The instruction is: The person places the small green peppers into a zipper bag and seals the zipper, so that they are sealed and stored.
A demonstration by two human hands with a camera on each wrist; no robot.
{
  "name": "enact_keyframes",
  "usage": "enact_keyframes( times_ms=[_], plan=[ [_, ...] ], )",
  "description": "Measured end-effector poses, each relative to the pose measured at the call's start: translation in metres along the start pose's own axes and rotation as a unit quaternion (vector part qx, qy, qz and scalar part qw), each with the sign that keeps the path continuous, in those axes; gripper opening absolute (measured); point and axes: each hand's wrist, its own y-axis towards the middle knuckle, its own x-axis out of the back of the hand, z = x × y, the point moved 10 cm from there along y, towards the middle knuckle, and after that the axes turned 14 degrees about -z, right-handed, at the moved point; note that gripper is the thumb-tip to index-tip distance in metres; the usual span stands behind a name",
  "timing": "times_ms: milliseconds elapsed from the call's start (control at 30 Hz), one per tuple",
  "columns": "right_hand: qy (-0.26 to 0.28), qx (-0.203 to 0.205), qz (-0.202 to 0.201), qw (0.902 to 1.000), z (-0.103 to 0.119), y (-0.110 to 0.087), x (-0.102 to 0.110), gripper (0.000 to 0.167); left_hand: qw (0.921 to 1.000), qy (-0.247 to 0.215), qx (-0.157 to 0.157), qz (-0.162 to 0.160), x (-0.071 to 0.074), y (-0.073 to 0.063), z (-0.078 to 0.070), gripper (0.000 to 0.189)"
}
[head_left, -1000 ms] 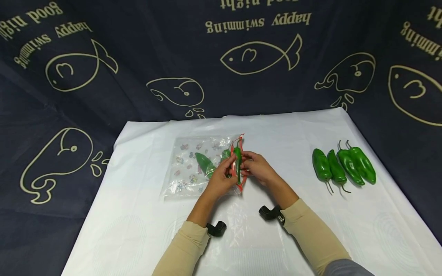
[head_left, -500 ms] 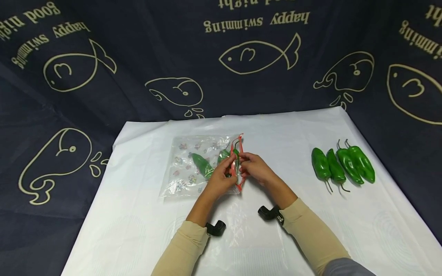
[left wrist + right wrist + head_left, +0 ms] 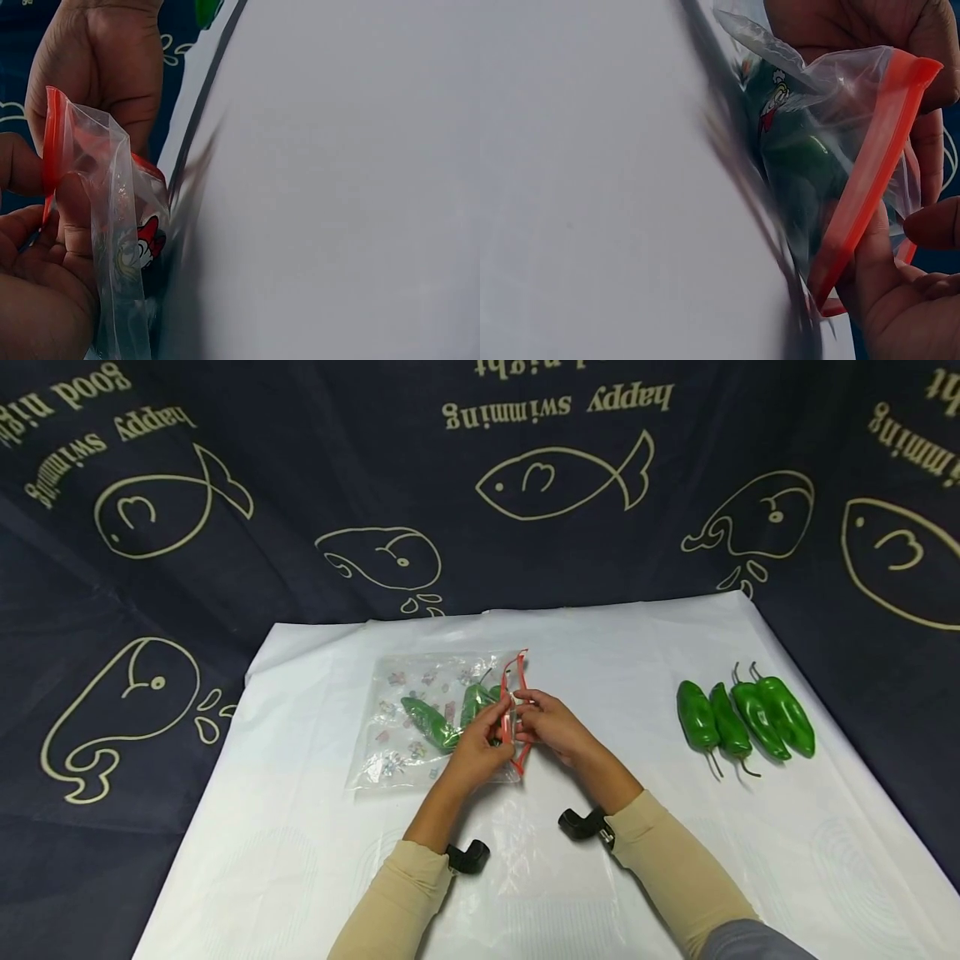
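Observation:
A clear printed zip bag (image 3: pixel 382 752) with a red-edged mouth lies on the white table. Inside it are green peppers (image 3: pixel 429 720), some partly hidden by my left hand (image 3: pixel 480 750). That hand pinches the near rim of the bag; its thumb presses the red strip (image 3: pixel 51 142) in the left wrist view. My right hand (image 3: pixel 555 724) has its fingers in the bag's mouth, between the two red edges. In the right wrist view its thumb and finger stand slightly apart at the rim (image 3: pixel 870 172), with no pepper visible between them.
Several loose green peppers (image 3: pixel 783 718) lie side by side at the right of the table (image 3: pixel 615 668). A dark cloth (image 3: pixel 570 552) with fish and whale drawings hangs behind the table. Each wrist wears a black camera mount (image 3: pixel 470 857).
The pepper at the bag's mouth has slid left into the bag, out of my right hand. The peppers inside have shifted left. My left hand keeps its grip on the rim.

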Motion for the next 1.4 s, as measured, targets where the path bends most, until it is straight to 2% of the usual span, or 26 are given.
enact_keyframes(
  times_ms=[133,267,467,567,733,1033,1200,1400],
  plan=[
    [0.011,0.000,0.002,0.9999,0.000,-0.001,0.000,0.059,0.9999,0.009,0.010,-0.002,0.000,-0.001,0.001,0.076],
    [0.014,0.003,0.011,0.9998,0.001,-0.002,0.001,0.059,0.9995,0.018,0.023,-0.010,0.002,-0.001,0.005,0.075],
    [0.006,0.019,0.013,0.9997,0.003,-0.003,0.011,0.060,0.9981,-0.015,0.057,-0.014,0.003,-0.001,0.016,0.075],
    [-0.017,0.036,0.007,0.9992,0.007,-0.005,0.019,0.060,0.9967,-0.031,0.074,-0.013,0.003,-0.001,0.021,0.075],
    [-0.061,0.065,-0.019,0.9958,0.012,-0.009,0.038,0.054,0.9954,-0.039,0.087,-0.014,0.004,-0.002,0.027,0.075],
    [-0.084,0.102,-0.046,0.9902,0.024,-0.017,0.083,0.049,0.9942,-0.053,0.093,-0.011,0.005,-0.003,0.032,0.077],
    [-0.112,0.126,-0.060,0.9839,0.033,-0.021,0.107,0.048,0.9940,-0.062,0.090,-0.010,0.005,-0.004,0.033,0.077],
    [-0.139,0.133,-0.066,0.9792,0.039,-0.025,0.133,0.052,0.9910,-0.081,0.106,-0.002,0.004,-0.004,0.037,0.077]
  ],
)
